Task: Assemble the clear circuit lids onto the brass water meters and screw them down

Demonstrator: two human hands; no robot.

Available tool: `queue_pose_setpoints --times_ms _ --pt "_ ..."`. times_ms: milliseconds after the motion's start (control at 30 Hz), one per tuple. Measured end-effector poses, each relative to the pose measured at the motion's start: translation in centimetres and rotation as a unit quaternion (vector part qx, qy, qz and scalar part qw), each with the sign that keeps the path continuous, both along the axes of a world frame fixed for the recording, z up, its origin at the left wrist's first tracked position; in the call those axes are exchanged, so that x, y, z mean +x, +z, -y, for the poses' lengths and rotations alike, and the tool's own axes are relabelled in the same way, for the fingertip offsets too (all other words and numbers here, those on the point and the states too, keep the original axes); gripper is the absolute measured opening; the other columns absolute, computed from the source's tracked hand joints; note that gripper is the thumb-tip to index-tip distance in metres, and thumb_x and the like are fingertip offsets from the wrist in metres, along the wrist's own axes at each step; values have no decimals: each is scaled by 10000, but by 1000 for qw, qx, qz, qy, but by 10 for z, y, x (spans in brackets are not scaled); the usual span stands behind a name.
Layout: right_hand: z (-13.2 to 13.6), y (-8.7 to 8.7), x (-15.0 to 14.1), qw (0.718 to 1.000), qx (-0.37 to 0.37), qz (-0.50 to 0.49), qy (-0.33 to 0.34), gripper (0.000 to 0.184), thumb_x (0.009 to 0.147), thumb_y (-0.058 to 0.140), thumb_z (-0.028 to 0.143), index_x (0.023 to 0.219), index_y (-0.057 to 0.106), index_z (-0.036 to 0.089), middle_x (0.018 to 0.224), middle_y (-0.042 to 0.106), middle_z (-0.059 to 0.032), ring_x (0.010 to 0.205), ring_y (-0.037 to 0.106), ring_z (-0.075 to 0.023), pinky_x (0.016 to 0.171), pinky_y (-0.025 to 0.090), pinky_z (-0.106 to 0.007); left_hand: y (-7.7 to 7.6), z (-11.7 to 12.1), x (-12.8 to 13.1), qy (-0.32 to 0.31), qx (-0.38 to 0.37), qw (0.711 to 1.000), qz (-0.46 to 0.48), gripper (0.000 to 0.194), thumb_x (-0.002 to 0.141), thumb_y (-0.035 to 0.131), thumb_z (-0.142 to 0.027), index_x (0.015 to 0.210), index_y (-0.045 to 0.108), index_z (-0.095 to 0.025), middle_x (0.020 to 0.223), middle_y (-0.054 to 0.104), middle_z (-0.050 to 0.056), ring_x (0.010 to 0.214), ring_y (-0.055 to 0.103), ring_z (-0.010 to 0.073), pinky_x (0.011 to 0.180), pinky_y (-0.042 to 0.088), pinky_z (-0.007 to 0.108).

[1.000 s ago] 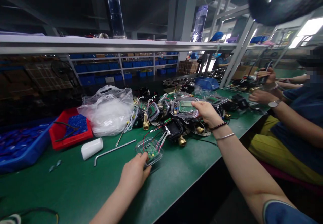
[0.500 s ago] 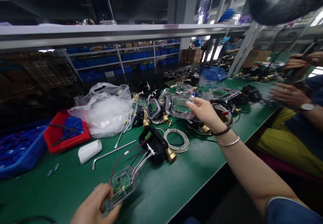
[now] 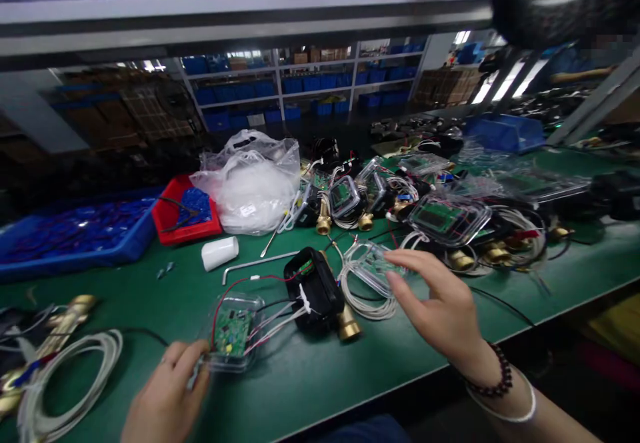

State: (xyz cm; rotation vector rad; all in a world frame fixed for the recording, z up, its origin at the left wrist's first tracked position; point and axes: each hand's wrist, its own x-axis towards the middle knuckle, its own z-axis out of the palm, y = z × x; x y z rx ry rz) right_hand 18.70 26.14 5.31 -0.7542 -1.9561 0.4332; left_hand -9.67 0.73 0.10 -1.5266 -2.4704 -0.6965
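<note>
My left hand point(image 3: 173, 386) grips the near-left edge of a clear plastic case with a green circuit board point(image 3: 233, 330), just above the table. Red, black and white wires run from the board to an open black meter housing point(image 3: 315, 293) with a brass fitting point(image 3: 349, 325). My right hand point(image 3: 440, 303) has thumb and fingers at the right edge of a blurred clear plastic cover point(image 3: 373, 266). That cover shows in front of a coil of pale cable point(image 3: 367, 306).
A hex key point(image 3: 260, 266), a white cup-like piece point(image 3: 220, 253) and a red bin point(image 3: 185, 230) lie at the left. Behind stands a plastic bag point(image 3: 255, 193). Cased meters point(image 3: 447, 220) crowd the right. Another brass assembly point(image 3: 65, 330) lies front left.
The view has turned left. My right hand has come nearer from the pile, bringing the clear cover over the cable coil. My left hand keeps its hold, with the board case now flatter.
</note>
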Motion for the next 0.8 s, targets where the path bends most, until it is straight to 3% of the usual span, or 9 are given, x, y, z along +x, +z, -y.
queue_pose_setpoints --times_ms 67,167,267,333,400,467,500,700,800 --pt "8 -1 -17 988 -84 63 110 295 861 515 380 1086 633 230 1033 652 -89 863 627 -241 792 524 -400 5 -11 9 31 17 999 -4 216 841 419 -335 923 605 -261 840 598 34 716 608 181 664 469 267" --pt "-1 -10 -43 925 -271 150 221 647 805 559 478 1362 434 173 1203 581 -131 781 629 -231 732 538 -401 6 -23 16 90 27 995 45 291 806 448 -322 1041 589 -224 818 592 40 732 600 202 678 478 305" --pt "-19 -17 -64 869 -386 159 264 780 781 579 538 1417 338 155 1296 515 -169 781 636 -236 610 544 -347 2 -26 19 148 27 962 226 554 736 522 -321 1264 463 -164 700 591 2 629 592 203 642 494 338" --pt "-27 -16 -76 860 -408 154 265 761 765 609 517 1389 375 149 1257 544 -181 777 641 -244 509 520 -299 -3 -26 23 173 57 891 417 637 745 526 -313 1330 374 -111 679 626 6 608 618 200 655 523 356" --pt "-27 -12 -86 849 -434 149 262 666 722 667 417 1296 471 142 1100 632 -164 683 638 -227 438 487 -263 -9 -24 30 158 116 783 590 556 767 514 -290 1280 423 -95 824 692 75 733 677 202 743 549 362" --pt "-19 -7 -96 837 -463 134 257 500 685 661 295 1149 552 143 911 677 -114 590 620 -203 401 466 -244 -16 -24 39 112 165 697 689 456 764 495 -244 1202 502 -117 1089 673 132 970 667 214 866 535 357" --pt "-14 -5 -101 830 -480 124 256 431 675 632 254 1088 563 150 839 678 -89 562 615 -197 390 462 -240 -20 -24 44 88 177 677 709 449 763 477 -230 1201 511 -135 1207 626 134 1074 628 217 910 520 355" --pt "44 -8 -133 780 -567 -4 264 478 625 488 203 1102 448 201 823 663 -26 576 643 -207 435 531 -309 -25 -45 61 62 226 728 644 614 903 318 -451 1458 163 -240 1415 457 102 1231 511 204 1012 445 364" --pt "84 -26 -147 767 -572 -107 271 593 639 501 259 1208 339 232 1090 621 -72 793 667 -231 579 576 -360 -10 -56 53 75 269 743 608 630 878 423 -509 1417 283 -216 1424 446 95 1291 445 215 1059 382 351"
